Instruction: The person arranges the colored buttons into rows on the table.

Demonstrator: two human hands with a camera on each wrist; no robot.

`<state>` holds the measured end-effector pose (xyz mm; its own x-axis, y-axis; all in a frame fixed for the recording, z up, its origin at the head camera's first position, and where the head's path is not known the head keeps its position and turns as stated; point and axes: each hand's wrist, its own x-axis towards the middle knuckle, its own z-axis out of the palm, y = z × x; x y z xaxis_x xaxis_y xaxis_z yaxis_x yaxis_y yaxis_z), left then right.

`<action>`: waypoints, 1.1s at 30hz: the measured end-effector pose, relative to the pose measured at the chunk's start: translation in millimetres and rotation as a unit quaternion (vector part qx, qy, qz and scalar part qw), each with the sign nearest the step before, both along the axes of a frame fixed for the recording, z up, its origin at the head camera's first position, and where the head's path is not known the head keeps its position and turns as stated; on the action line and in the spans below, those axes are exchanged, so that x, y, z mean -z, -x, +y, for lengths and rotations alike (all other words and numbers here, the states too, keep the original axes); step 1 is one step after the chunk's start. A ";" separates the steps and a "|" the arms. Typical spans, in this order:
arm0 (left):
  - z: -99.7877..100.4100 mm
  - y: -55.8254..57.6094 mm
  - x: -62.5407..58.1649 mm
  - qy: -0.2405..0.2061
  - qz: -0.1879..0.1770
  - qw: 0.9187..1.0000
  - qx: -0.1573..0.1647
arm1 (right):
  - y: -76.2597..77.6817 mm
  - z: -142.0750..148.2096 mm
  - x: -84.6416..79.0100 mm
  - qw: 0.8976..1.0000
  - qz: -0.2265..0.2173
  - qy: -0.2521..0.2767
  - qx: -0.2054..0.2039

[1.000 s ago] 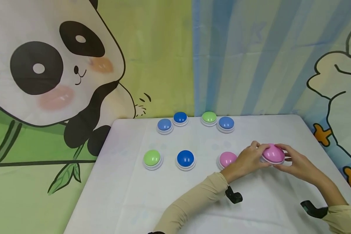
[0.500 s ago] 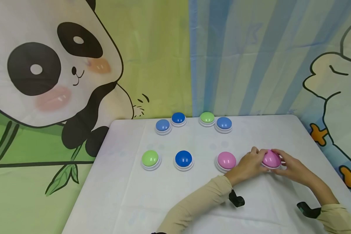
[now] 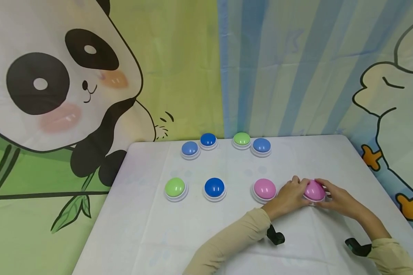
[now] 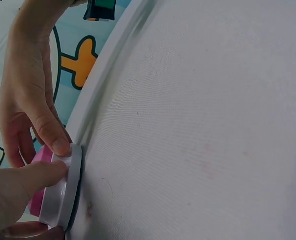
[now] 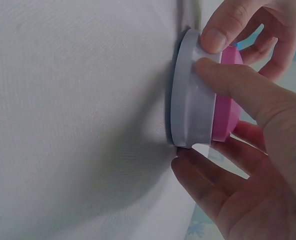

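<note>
A pink push button (image 3: 314, 190) with a white round base is at the right of the table, between both hands. My left hand (image 3: 290, 195) grips its left side, and my right hand (image 3: 340, 199) grips its right side. Both thumbs press against the white base (image 5: 194, 95) in the right wrist view. In the left wrist view the base (image 4: 63, 195) stands at the tablecloth, touching or nearly so. Another pink push button (image 3: 265, 188) sits just left of my left hand, its base partly hidden by the forearm.
A blue button (image 3: 214, 187) and a green button (image 3: 174, 187) stand further left in the same row. At the back are a light blue button (image 3: 190, 148), a dark blue one (image 3: 208, 139), a green one (image 3: 242, 139) and another blue one (image 3: 262, 145). White cloth covers the table (image 3: 151, 236).
Both hands have lowered the pink push button toward the tablecloth and slightly to the left. The whole view has shifted a little; the other buttons stay in place.
</note>
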<state>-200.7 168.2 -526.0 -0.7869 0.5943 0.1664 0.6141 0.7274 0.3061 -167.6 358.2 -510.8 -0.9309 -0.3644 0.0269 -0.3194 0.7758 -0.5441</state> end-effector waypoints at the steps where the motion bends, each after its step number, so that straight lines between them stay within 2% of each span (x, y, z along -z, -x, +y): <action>1: 0.1 -0.1 0.3 0.001 0.001 1.000 0.000 | 0.0 0.3 0.4 1.000 -0.004 -0.001 0.001; 7: 2.3 1.1 3.0 -0.002 -0.011 1.000 -0.016 | 0.0 1.1 2.9 1.000 -0.012 -0.001 0.009; 13: 5.9 3.0 4.8 0.022 -0.001 0.999 -0.031 | -1.3 0.7 3.9 1.000 -0.016 0.007 0.021; 19: 5.6 1.6 3.2 0.030 -0.003 0.999 -0.037 | -2.0 -0.3 5.2 0.999 -0.032 0.006 0.028; 33: 5.1 -1.5 0.8 0.040 0.014 0.998 -0.041 | -6.7 -3.1 5.6 0.999 -0.023 0.011 0.026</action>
<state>-199.2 173.3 -526.8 -0.8297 0.5397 0.1428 0.5582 0.7977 0.2284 -161.0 355.1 -516.4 -0.9491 -0.3149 -0.0081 -0.2534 0.7785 -0.5742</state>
